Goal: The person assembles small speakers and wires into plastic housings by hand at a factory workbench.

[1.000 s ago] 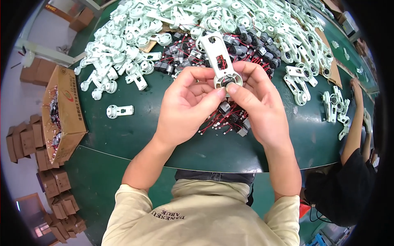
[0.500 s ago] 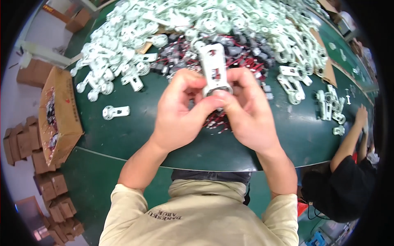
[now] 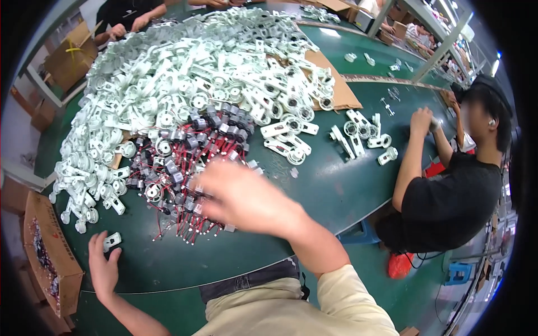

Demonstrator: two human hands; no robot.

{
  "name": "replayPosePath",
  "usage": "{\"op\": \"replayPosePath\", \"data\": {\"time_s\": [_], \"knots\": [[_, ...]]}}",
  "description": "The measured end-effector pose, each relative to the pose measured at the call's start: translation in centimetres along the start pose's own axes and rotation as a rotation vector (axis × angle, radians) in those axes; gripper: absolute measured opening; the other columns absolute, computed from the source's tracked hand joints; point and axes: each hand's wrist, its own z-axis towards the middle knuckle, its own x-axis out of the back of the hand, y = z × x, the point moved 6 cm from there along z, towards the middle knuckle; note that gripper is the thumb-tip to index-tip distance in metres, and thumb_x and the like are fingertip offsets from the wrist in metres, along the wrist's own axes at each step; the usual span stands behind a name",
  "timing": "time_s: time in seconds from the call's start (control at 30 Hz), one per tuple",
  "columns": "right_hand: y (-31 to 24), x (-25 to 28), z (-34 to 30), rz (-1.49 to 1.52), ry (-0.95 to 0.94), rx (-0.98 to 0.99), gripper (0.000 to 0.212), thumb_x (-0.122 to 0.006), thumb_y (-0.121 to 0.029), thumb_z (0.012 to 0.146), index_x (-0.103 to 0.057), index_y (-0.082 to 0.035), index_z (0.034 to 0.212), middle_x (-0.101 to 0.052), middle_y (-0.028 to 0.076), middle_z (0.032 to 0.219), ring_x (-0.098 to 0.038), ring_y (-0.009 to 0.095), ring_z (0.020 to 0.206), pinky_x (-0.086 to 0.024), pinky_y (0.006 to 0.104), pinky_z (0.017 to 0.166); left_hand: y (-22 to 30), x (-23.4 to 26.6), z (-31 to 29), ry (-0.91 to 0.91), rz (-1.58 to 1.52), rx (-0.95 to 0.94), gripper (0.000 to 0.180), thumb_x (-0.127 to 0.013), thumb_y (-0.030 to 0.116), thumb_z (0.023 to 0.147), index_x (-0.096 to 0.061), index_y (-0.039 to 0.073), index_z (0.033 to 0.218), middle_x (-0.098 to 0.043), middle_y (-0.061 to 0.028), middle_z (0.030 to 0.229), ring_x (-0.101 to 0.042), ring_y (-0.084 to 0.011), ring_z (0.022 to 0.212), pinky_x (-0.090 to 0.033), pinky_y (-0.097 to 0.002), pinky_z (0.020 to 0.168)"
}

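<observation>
My left hand (image 3: 103, 267) is at the table's left side, thumb and fingers apart around a single white plastic housing (image 3: 113, 241) with a cut-out. The housing lies on the green table, and I cannot tell whether the fingertips touch it. Over a heap of small grey motors with red wires (image 3: 178, 177) hovers my right hand (image 3: 241, 196). Motion smears its fingers, so whether they hold anything is hidden. Behind the motors rises a large pile of white plastic housings (image 3: 168, 78), each with a round end.
An open cardboard box of wired parts (image 3: 47, 255) stands at the left edge. Cardboard (image 3: 342, 92) lies under the pile's right side. Several loose housings (image 3: 361, 134) sit further right, near a co-worker in black (image 3: 448, 196). Another person's hands (image 3: 129, 25) are across the table.
Both hands held a white housing together before; now they are apart. My left hand moved left to the lone housing, the right over the motors. The view has swung to the right.
</observation>
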Motion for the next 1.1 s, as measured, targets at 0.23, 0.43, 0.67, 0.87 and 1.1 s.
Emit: {"op": "replayPosePath", "data": {"time_s": [0.23,0.43,0.67,0.87,1.1], "knots": [[-1.0,-3.9,-0.9,-0.230,-0.079,0.054,0.013,-0.058,-0.006,0.075,-0.060,-0.003,0.087,-0.051,0.013,0.090,-0.054,0.030,0.087,-0.047,0.0422,0.073,1.7,0.0,0.7,-0.040,-0.251,0.109,0.027,-0.061,-0.001,0.085,-0.057,0.000,0.112,-0.059,-0.0055,0.094,-0.055,-0.0144,0.079,-0.045,-0.0264,0.070],[-0.2,-3.2,-0.5,-0.021,-0.173,0.014,0.015,-0.066,-0.008,0.080,-0.062,-0.001,0.093,-0.054,0.014,0.090,-0.058,0.033,0.088,-0.048,0.0423,0.075,10.1,0.8,4.0,-0.128,-0.975,-0.034,0.034,-0.052,0.011,0.096,-0.050,-0.003,0.127,-0.062,-0.0090,0.110,-0.063,-0.0199,0.100,-0.051,-0.0305,0.084],[1.4,-1.5,-0.6,0.122,-0.312,0.042,0.015,-0.066,-0.011,0.083,-0.068,-0.001,0.093,-0.060,0.013,0.101,-0.061,0.032,0.091,-0.049,0.0395,0.080,17.4,-2.1,9.0,-0.240,-1.389,-0.229,0.037,-0.051,0.017,0.098,-0.047,-0.004,0.129,-0.058,-0.0140,0.122,-0.063,-0.0258,0.105,-0.054,-0.0345,0.087],[0.2,-1.1,1.0,0.225,-0.108,0.195,0.010,-0.061,-0.008,0.087,-0.069,-0.002,0.091,-0.066,0.011,0.098,-0.064,0.025,0.087,-0.051,0.0342,0.079,15.4,-4.7,8.0,-0.266,-1.528,-0.077,0.035,-0.049,0.016,0.099,-0.048,-0.006,0.126,-0.061,-0.0177,0.115,-0.064,-0.0284,0.104,-0.055,-0.0353,0.087],[3.3,-1.3,0.7,0.917,0.392,-0.440,0.019,-0.050,-0.011,0.099,-0.055,0.001,0.113,-0.063,0.005,0.080,-0.061,0.009,0.071,-0.052,0.0229,0.060,18.0,-7.6,6.2,-0.531,-1.753,0.029,0.034,-0.044,0.014,0.100,-0.044,-0.003,0.130,-0.059,-0.0174,0.119,-0.062,-0.0354,0.107,-0.053,-0.0450,0.092]]}}
